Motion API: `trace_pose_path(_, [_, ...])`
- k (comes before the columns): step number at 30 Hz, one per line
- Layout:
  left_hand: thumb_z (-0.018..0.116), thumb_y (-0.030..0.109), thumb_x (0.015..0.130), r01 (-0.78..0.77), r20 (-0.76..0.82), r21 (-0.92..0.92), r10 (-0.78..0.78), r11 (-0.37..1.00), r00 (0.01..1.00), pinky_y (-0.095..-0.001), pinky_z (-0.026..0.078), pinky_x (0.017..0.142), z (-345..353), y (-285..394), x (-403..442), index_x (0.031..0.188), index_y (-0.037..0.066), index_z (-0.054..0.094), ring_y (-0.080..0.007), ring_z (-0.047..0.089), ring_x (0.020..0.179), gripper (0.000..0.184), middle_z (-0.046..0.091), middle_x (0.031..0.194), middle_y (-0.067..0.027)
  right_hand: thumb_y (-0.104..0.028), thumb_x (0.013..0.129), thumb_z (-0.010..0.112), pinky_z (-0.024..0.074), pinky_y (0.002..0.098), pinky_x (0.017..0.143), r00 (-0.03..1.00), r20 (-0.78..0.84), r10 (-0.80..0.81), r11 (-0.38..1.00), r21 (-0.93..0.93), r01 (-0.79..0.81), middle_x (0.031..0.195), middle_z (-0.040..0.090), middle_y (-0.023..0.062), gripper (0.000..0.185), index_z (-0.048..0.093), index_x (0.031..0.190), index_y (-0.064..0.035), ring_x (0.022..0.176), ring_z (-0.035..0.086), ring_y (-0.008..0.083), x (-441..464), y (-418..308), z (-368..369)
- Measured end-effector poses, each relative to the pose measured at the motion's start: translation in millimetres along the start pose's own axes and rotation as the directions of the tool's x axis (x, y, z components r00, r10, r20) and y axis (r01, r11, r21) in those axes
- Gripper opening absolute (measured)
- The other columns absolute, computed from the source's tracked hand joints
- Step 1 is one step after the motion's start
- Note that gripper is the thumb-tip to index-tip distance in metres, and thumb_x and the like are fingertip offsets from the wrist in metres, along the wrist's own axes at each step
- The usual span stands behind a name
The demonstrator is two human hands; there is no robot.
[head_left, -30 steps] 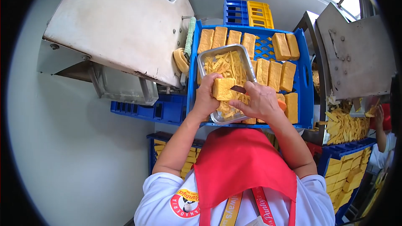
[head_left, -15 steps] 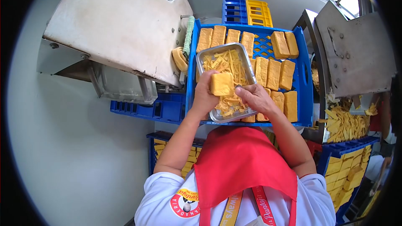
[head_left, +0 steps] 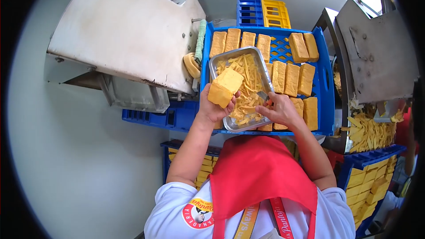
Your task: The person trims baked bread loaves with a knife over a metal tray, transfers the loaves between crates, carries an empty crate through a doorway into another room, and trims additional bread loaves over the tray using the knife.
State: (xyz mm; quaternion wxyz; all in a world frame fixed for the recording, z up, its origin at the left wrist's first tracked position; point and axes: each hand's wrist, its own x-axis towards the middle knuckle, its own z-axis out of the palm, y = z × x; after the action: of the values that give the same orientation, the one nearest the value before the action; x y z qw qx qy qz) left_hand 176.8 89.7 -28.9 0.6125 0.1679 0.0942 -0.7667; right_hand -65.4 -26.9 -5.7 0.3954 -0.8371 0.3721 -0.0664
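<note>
My left hand is closed around a small yellow bread loaf, held tilted with its cut pale face up. My right hand is closed on a small knife; its short metal blade points up and left, and a bit of orange shows at the grip. The blade is apart from the loaf. Beneath both hands lies a metal tray holding thin yellow crust trimmings. The tray rests on bread loaves lined up in a blue crate.
A large whitish metal machine stands at left, with a green cloth at its edge. Another metal machine is at right, above piled crust strips. Stacked crates of bread stand below. Blue and yellow crates are behind.
My left hand has turned and tilted the loaf, lowering slightly leftward. My right hand has drawn away from the loaf to the right, exposing the blade.
</note>
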Motion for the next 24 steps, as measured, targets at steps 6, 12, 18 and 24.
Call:
trace_pose_path(6, [0.049, 0.045, 0.089, -0.148, -0.204, 0.4, 0.245, 0.904, 0.948, -0.038, 0.056, 0.082, 37, -15, 41, 0.124, 0.003, 0.058, -0.0261, 0.067, 0.093, 0.055, 0.064, 0.113, -0.0187, -0.048, 0.077, 0.074, 0.0503, 0.0436, 0.062, 0.999, -0.019, 0.046, 0.985, 0.167, -0.042, 0.072, 0.065, 0.0204, 0.051, 0.064, 0.083, 0.0019, 0.069, 0.067, 0.0359, -21, 18, -18])
trace_pose_path(12, [0.074, 0.036, 0.081, -0.298, 0.368, 0.93, 0.596, -0.217, 0.714, -0.0405, 0.05, 0.093, 96, -26, 175, 0.152, 0.004, 0.015, -0.0348, 0.059, 0.113, 0.098, 0.056, 0.124, -0.0219, -0.037, 0.08, 0.077, 0.0439, 0.0358, 0.053, 0.989, -0.089, 0.121, 0.969, 0.225, -0.098, 0.061, 0.058, 0.013, 0.042, 0.06, 0.077, 0.0014, 0.058, 0.057, 0.0177, -56, 48, -43])
trace_pose_path(18, [0.072, 0.058, 0.076, 0.339, 0.159, 0.71, 0.608, -0.618, 0.778, -0.0469, 0.045, 0.1, 101, -40, 289, 0.15, 0.012, 0.029, -0.0444, 0.052, 0.118, 0.097, 0.041, 0.131, -0.0288, -0.028, 0.083, 0.076, 0.0424, 0.032, 0.051, 0.964, -0.112, 0.239, 0.903, 0.392, -0.178, 0.06, 0.058, 0.0066, 0.032, 0.06, 0.077, -0.0005, 0.057, 0.054, 0.0116, -90, 82, -56])
trace_pose_path(24, [0.063, 0.047, 0.089, 0.207, 0.445, 0.4, 0.387, -0.893, 0.807, -0.0513, 0.049, 0.091, 98, -77, 348, 0.11, 0.003, 0.066, -0.0398, 0.058, 0.106, 0.049, 0.053, 0.12, -0.0223, -0.035, 0.081, 0.076, 0.0402, 0.034, 0.051, 0.939, -0.115, 0.325, 0.888, 0.379, -0.261, 0.061, 0.056, 0.0095, 0.038, 0.06, 0.078, -0.0004, 0.055, 0.051, 0.0165, -114, 104, -77])
